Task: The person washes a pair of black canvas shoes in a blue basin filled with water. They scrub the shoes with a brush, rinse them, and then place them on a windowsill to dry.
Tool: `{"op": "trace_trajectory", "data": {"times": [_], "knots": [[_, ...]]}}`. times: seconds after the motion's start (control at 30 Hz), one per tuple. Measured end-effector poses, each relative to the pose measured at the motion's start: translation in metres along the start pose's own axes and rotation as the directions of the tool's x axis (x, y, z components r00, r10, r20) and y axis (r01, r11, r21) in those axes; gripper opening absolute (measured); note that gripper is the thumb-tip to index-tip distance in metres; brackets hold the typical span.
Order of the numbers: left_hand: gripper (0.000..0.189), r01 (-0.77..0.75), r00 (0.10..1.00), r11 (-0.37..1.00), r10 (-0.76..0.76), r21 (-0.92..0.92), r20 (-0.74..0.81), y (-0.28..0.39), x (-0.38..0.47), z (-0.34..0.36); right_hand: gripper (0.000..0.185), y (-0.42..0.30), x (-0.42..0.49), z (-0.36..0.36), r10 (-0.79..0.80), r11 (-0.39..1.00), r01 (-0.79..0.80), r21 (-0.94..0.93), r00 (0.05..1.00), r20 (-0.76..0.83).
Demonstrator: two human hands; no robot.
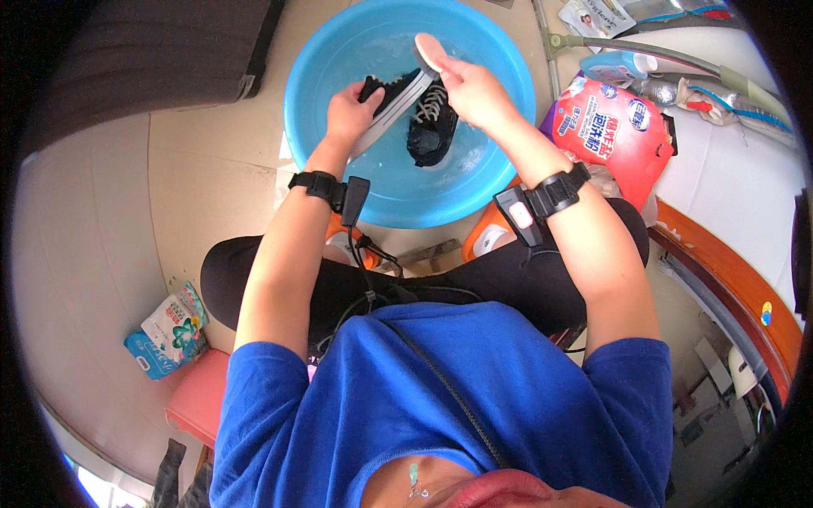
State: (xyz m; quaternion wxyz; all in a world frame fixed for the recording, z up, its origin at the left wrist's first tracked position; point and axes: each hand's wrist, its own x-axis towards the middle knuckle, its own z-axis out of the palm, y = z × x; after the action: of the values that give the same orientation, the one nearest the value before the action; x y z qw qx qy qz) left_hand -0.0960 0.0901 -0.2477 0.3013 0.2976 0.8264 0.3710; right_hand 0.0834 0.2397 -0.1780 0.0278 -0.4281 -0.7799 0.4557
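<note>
A round blue plastic basin [406,209] holds shallow, slightly sudsy water. My left hand [353,113] grips a black shoe with a white sole [395,109], tilted on its side over the basin, its sole facing up to the right. In my right hand [473,89] is a scrubbing brush with a pale pink back [430,52]; its bristles meet the toe end of the white sole. A second black shoe [430,136] with pale laces lies in the water beneath, to the right of the held one. My right fingers hide part of the brush.
Right of the basin stand a red washing powder bag [613,127] and a blue bottle with a white cap [616,66]. A grey hose [660,54] curves behind them. Dark furniture [159,57] is at the upper left; a pink stool [202,394] stands lower left. Cables hang near my wrists.
</note>
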Motion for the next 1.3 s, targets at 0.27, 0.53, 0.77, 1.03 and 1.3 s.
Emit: {"op": "trace_trajectory", "data": {"times": [0.27,0.53,0.77,1.03,1.3], "knots": [[0.030,0.074,0.996,0.961,-0.056,-0.267,0.074,0.070,-0.015,-0.054,0.026,-0.051,-0.079,0.014,-0.155,0.985,0.146,0.096,0.983,0.100],[0.020,-0.161,0.983,0.980,0.170,-0.121,0.072,0.106,-0.062,-0.078,0.038,-0.008,0.006,-0.023,0.075,0.962,-0.019,0.273,0.978,-0.196],[0.019,-0.765,0.636,0.576,0.744,0.288,0.202,0.111,-0.076,-0.088,0.058,-0.017,-0.003,-0.046,0.237,0.749,-0.194,0.633,0.971,0.018],[0.029,-0.125,0.975,0.992,0.128,-0.025,0.183,0.081,-0.061,-0.074,0.073,-0.036,-0.002,-0.054,0.011,0.773,0.155,0.615,0.966,-0.257],[0.029,0.561,0.812,0.298,-0.016,-0.772,0.584,0.019,-0.032,-0.030,0.063,-0.059,-0.027,-0.042,-0.235,0.807,0.353,0.473,0.927,-0.292]]}}
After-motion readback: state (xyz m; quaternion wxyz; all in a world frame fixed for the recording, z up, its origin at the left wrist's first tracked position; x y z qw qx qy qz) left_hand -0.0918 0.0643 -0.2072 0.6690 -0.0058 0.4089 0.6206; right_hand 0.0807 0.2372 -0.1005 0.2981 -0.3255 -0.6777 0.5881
